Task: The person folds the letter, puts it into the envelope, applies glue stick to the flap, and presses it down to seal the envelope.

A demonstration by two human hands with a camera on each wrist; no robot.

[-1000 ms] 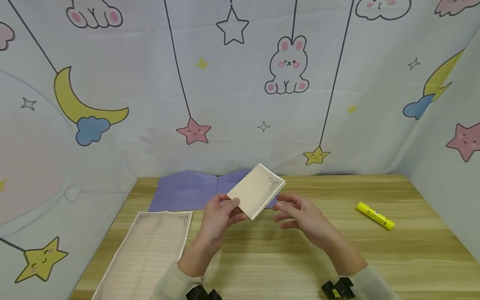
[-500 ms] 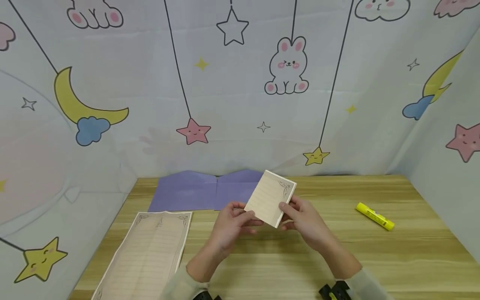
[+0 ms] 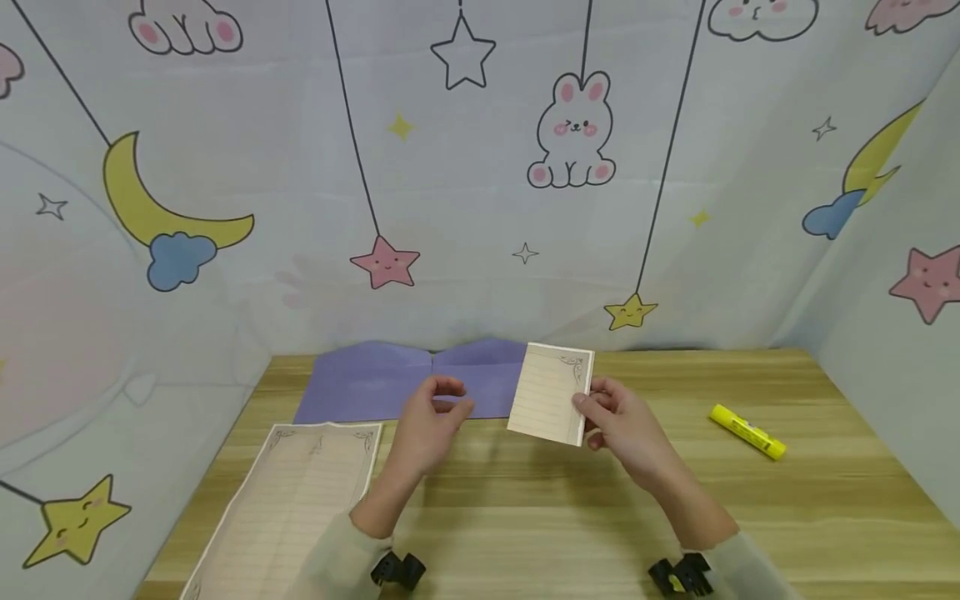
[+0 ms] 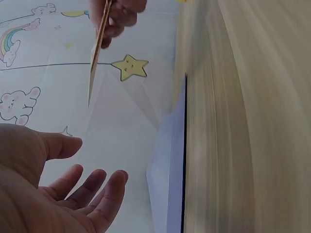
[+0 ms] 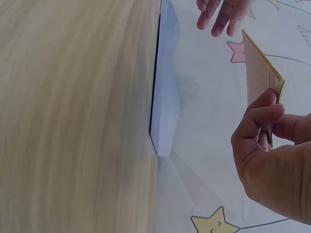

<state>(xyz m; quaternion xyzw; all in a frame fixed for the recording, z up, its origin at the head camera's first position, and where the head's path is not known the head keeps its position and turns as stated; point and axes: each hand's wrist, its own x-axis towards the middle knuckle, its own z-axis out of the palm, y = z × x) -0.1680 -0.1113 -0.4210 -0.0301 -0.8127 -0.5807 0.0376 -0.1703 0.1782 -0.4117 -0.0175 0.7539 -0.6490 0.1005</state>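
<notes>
My right hand (image 3: 628, 429) pinches a folded sheet of lined letter paper (image 3: 551, 392) by its right edge, thumb on the front and fingers behind. The folded paper is cream with a scroll ornament in its upper right corner, and it is held up over the table. In the right wrist view the folded paper (image 5: 262, 68) shows its layers edge-on. My left hand (image 3: 431, 425) is apart from it to the left, fingers loosely bent with nothing between them. The left wrist view shows the left hand (image 4: 63, 184) with thumb and fingers spread.
A purple unfolded paper piece (image 3: 375, 383) with a centre crease lies at the table's back edge. An unfolded lined sheet (image 3: 300, 492) lies at the left. A yellow glue stick (image 3: 747, 432) rests at the right on the wooden table (image 3: 525, 533). A printed curtain hangs behind.
The folded paper passed from my left hand to my right, which took its right edge. My left hand let go and moved left. The paper now stands more upright.
</notes>
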